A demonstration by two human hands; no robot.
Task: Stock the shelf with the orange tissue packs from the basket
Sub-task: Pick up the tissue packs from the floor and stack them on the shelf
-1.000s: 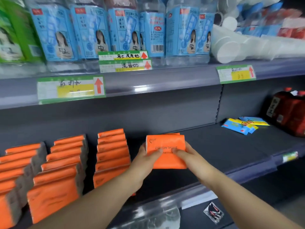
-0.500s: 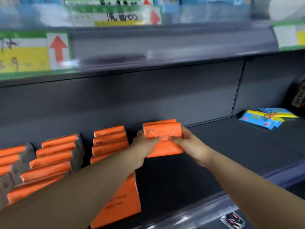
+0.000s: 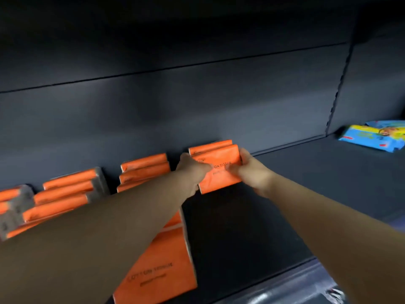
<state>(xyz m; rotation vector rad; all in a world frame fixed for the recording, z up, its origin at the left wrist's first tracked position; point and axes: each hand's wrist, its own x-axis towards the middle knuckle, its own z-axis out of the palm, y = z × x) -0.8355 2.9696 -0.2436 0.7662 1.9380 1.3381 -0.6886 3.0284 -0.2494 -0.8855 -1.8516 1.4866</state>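
Both my hands hold an orange tissue pack (image 3: 219,172) upright, deep on the dark shelf (image 3: 285,183). My left hand (image 3: 190,172) grips its left edge and my right hand (image 3: 252,172) grips its right edge. A second orange pack (image 3: 210,144) stands right behind it against the back wall. To the left, rows of orange packs (image 3: 144,167) run from the back wall toward the front, with more orange rows (image 3: 65,189) further left. My left forearm hides part of them. The basket is out of view.
Blue and yellow packets (image 3: 372,137) lie flat at the far right of the shelf, beyond a vertical divider seam (image 3: 335,95). The shelf's front rail (image 3: 285,288) runs along the bottom right. Bare dark shelf floor lies between my hands and the blue packets.
My hands have pushed the orange pack further back on the shelf, up against the pack at the back wall. My head has moved lower and closer, so the upper shelf has left the view.
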